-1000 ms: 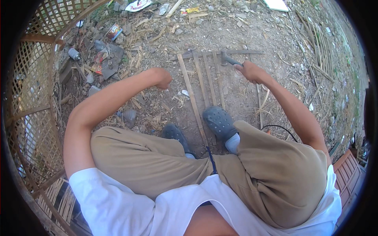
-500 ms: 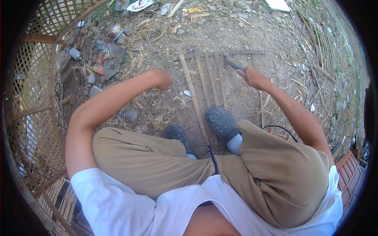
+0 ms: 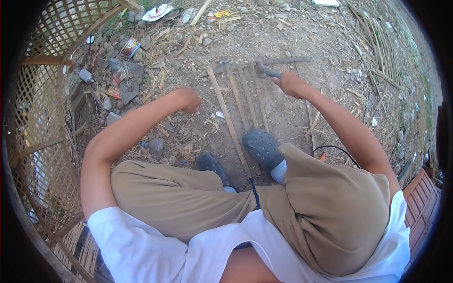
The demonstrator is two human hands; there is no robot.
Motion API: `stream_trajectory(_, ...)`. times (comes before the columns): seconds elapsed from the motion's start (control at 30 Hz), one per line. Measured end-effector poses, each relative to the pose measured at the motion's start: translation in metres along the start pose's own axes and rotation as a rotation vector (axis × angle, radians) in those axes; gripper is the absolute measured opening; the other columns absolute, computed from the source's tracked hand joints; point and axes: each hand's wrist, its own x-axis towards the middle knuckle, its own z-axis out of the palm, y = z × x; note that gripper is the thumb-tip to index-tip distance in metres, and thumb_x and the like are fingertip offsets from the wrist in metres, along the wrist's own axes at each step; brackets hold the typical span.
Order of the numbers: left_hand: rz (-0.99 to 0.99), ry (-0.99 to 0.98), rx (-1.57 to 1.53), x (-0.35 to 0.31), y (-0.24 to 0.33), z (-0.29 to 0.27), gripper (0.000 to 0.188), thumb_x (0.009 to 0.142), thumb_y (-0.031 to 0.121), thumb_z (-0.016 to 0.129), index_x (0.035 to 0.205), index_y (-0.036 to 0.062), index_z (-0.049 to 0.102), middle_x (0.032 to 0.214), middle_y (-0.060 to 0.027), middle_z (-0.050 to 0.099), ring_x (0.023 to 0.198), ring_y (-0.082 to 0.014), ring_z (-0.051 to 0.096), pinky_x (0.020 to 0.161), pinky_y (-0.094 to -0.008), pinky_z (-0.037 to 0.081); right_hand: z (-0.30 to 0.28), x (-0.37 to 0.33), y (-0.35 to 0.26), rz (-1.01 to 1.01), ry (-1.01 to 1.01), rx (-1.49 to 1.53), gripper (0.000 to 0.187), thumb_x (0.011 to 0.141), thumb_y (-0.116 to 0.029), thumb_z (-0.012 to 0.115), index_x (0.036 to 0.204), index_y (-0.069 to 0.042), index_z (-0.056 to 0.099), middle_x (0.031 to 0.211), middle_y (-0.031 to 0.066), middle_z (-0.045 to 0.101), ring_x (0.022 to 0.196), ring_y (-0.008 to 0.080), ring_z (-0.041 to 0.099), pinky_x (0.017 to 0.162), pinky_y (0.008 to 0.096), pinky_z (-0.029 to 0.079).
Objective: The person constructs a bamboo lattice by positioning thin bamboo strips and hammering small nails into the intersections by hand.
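My right hand (image 3: pixel 291 85) is closed round the grey handle of a hammer (image 3: pixel 270 71). The hammer's head rests at or just above the far end of a wooden slat (image 3: pixel 260 99); I cannot tell whether they touch. Several thin slats lie side by side on the ground, meeting a crosswise strip (image 3: pixel 292 60) at their far ends. My left hand (image 3: pixel 189 100) is curled, left of the longest slat (image 3: pixel 222 101) and apart from it. Its fingers are turned away, so anything inside them is hidden. My right clog (image 3: pixel 262 147) stands over the near ends of some slats.
A curved lattice of woven strips (image 3: pixel 40 108) rises at the left. Around it lie a spray can (image 3: pixel 86 76), a printed tin (image 3: pixel 130 47) and plastic scraps (image 3: pixel 127 82). Long thin sticks (image 3: pixel 377 47) are heaped at the far right. A brown panelled object (image 3: pixel 421 205) stands near right.
The whole view has shifted slightly. Against the slats, my right hand sits a little farther left and away, still gripping the hammer. My left hand has come slightly nearer to the slats.
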Motion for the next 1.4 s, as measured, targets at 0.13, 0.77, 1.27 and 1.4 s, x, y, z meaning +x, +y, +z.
stream_trajectory(0.13, 0.025, -0.001, -0.012, 0.003, -0.004, 0.009, 0.034, 0.088, 0.03, 0.056, 0.097, 0.0009, 0.072, 0.099, -0.0208, 0.071, 0.096, -0.0378, 0.069, 0.085, -0.0475, 0.055, -0.007, -0.003, -0.013, 0.059, -0.041, 0.02, 0.058, 0.101, -0.049, 0.048, 0.097, 0.008, 0.055, 0.077, 0.0217, 0.065, 0.054, 0.0336, 0.064, 0.05, 0.0454, 0.05)
stream_trajectory(0.77, -0.024, 0.098, -0.083, -0.062, 0.109, 0.0, 0.019, 0.079, 0.017, 0.061, 0.084, 0.0046, 0.075, 0.091, -0.0165, 0.073, 0.086, -0.0339, 0.071, 0.074, -0.0447, 0.058, 0.056, -0.06, 0.053, -0.232, 0.275, 0.066, 0.045, 0.098, -0.036, 0.057, 0.089, 0.008, 0.061, 0.071, 0.0308, 0.062, 0.072, 0.0514, 0.061, 0.065, 0.0538, 0.047)
stream_trajectory(1.27, 0.017, 0.38, 0.149, -0.114, 0.169, -0.042, 0.064, 0.086, 0.025, 0.063, 0.141, 0.0063, 0.035, 0.131, -0.0235, 0.05, 0.103, -0.0373, 0.065, 0.083, -0.0504, 0.054, -0.018, -0.134, 0.121, -0.458, 0.142, -0.696, 0.027, 0.091, -0.019, 0.06, 0.106, 0.004, 0.057, 0.102, 0.0324, 0.061, 0.098, 0.0493, 0.061, 0.085, 0.0522, 0.05)
stream_trajectory(1.4, 0.003, 0.757, 0.17, -0.126, 0.154, -0.075, 0.072, 0.087, 0.031, 0.064, 0.146, 0.0071, 0.029, 0.14, -0.0227, 0.043, 0.115, -0.0362, 0.06, 0.086, -0.0496, 0.054, -0.068, -0.157, 0.018, -0.679, 0.074, -0.716, 0.022, 0.092, -0.019, 0.058, 0.099, 0.002, 0.058, 0.091, 0.0273, 0.063, 0.097, 0.0447, 0.062, 0.082, 0.0525, 0.05)
